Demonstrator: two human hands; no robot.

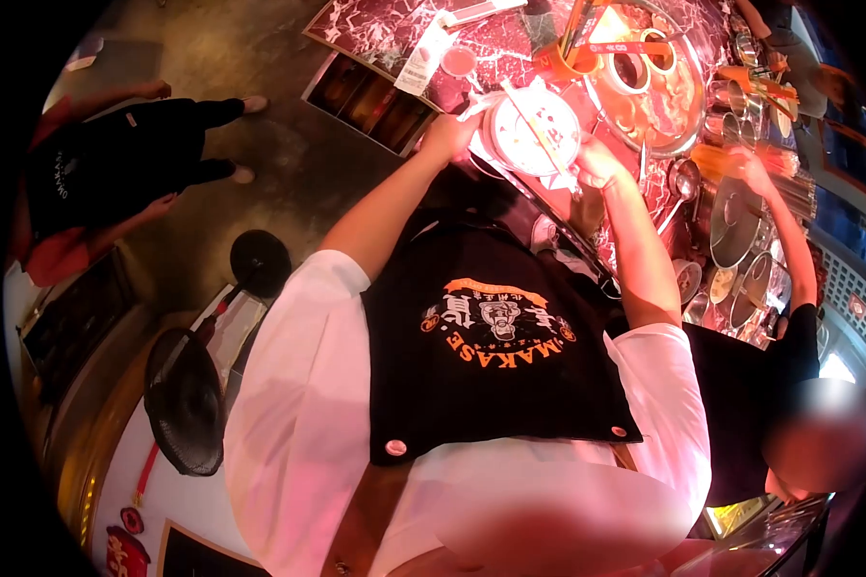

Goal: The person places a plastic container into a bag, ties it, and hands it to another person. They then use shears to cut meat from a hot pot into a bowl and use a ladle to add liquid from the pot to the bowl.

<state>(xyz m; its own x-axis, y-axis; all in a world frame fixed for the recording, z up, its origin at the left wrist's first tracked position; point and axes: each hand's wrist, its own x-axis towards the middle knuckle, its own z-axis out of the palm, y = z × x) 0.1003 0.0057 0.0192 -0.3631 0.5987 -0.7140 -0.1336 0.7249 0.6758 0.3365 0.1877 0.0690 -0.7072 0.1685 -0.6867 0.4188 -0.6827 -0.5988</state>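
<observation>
Both my hands hold a round white bowl (534, 132) above the front edge of the marbled counter. My left hand (447, 135) grips its left side, fingers closed around the rim and partly washed out by glare. On the right side my right hand (598, 163) is closed on the bowl and something pale and thin beneath it. A long thin stick lies across the bowl's top; its contents are too bright to make out. Just beyond stand an orange container (566, 62) with sticks and a large round tray (688, 125) carrying small cups.
A co-worker at the right reaches an arm (794, 231) over metal pots (736, 223) and ladles. Another person in a dark apron (115, 159) stands at the left. A black mesh fan or strainer (185, 402) is at lower left. A paper slip (423, 60) lies on the counter.
</observation>
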